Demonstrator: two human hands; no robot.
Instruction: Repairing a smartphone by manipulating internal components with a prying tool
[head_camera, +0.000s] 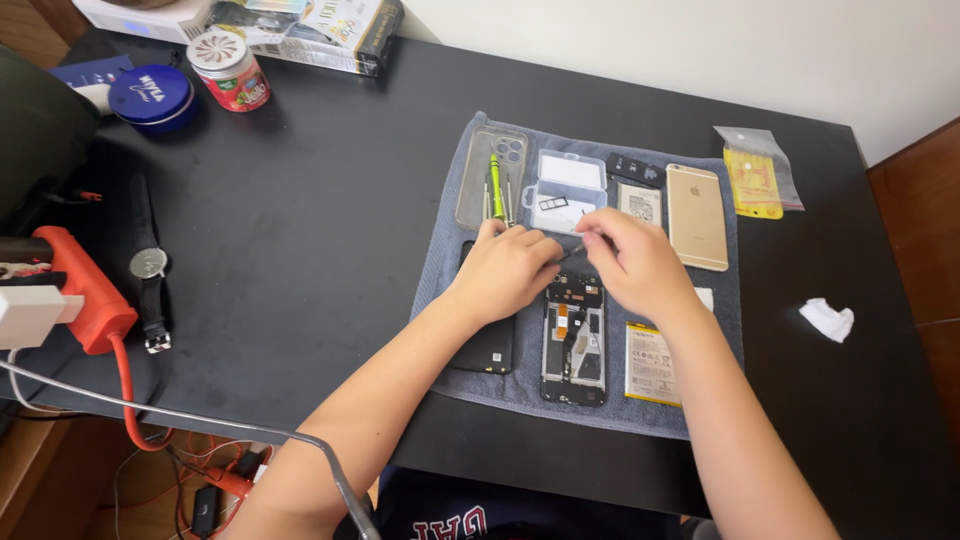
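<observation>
Both hands meet over the top end of an opened phone (574, 345) lying on a blue-grey towel (450, 260). My left hand (507, 270) rests curled at the phone's upper left, partly covering a black phone panel (487, 345). My right hand (632, 262) pinches a thin dark tool whose tip shows between the hands. What the left fingers hold is hidden. A phone battery (651, 363) lies right of the opened phone.
On the towel lie a clear phone case (480, 170) with a green screwdriver (495, 188), a clear parts box (567, 190) and a gold phone (696, 216). A plastic bag (757, 170), crumpled tissue (827, 319), wristwatch (150, 265), blue tin (152, 97) and orange power strip (85, 290) sit around.
</observation>
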